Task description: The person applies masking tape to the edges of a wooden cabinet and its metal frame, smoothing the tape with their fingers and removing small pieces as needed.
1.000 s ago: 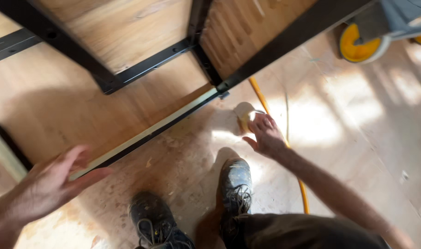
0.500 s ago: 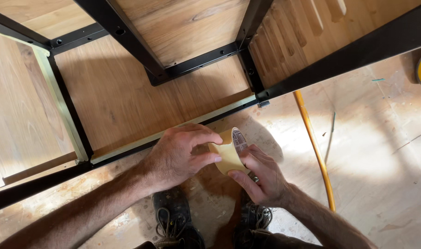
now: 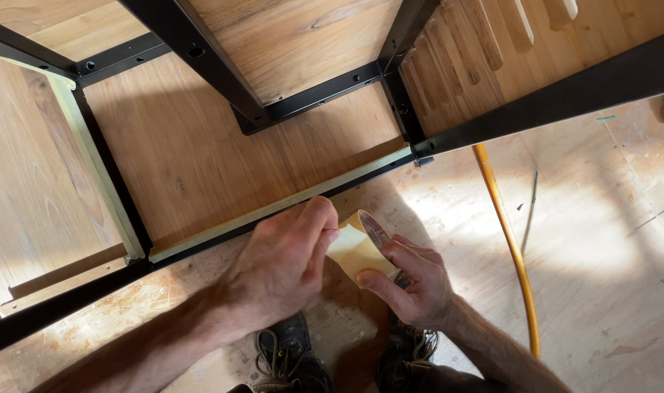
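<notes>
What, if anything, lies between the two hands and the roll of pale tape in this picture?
Nothing visible does. The right hand already holds the roll of pale tape from below, and the left hand pinches its edge from the other side. The black metal frame with its taped edge lies just beyond the hands, not between them and the roll.

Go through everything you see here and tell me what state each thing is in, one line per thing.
Left hand: fingertips pinching the free end of the tape.
Right hand: gripping the roll.
Pale yellow masking tape roll: held between both hands, a short length pulled off.
Black metal frame: lying on the wood panels, edges partly taped.
Yellow hose: lying loose on the floor.
Dark work shoes: laced, on the feet.
</notes>
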